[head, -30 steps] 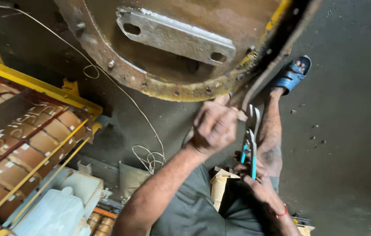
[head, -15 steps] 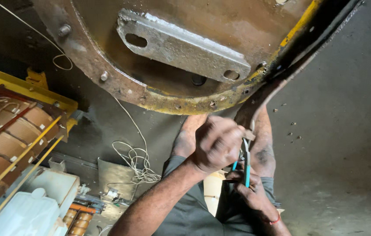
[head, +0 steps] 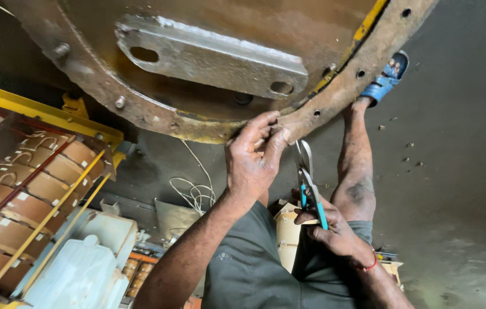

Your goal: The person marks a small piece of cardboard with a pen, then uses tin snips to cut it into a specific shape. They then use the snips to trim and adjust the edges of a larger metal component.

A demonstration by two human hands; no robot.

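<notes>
- We found the rusty flange (head: 334,106) of a large round metal housing hanging over our lap, its rim pierced by bolt holes and its lower edge just above our hands.
- Our left hand (head: 254,157) was raised to that rim, fingers pinched together against the edge near a bolt hole; whether they gripped anything small there could not be told.
- Our right hand (head: 331,232) was clenched around the blue handles of a pair of pliers (head: 307,177), whose metal nose pointed up at the rim, just beside the left hand.
- A pale steel plate (head: 208,54) with a slot at each end lay fixed across the inside of the housing.
- A thin white wire (head: 197,191) dropped from the rim and coiled on the floor (head: 460,189) near our knee.
- To the left stood yellow rails (head: 43,111) over brown taped windings (head: 20,189), with a white plastic container (head: 80,274) below; a blue sandal (head: 389,77) showed on our outstretched foot.
- Risk noted: in our judgement the plier nose sat close enough to the left fingers that a slip off the corroded edge could nip them, and rust flakes might fall towards the face.
- Risk noted: the loose wire could snag on the pliers.
</notes>
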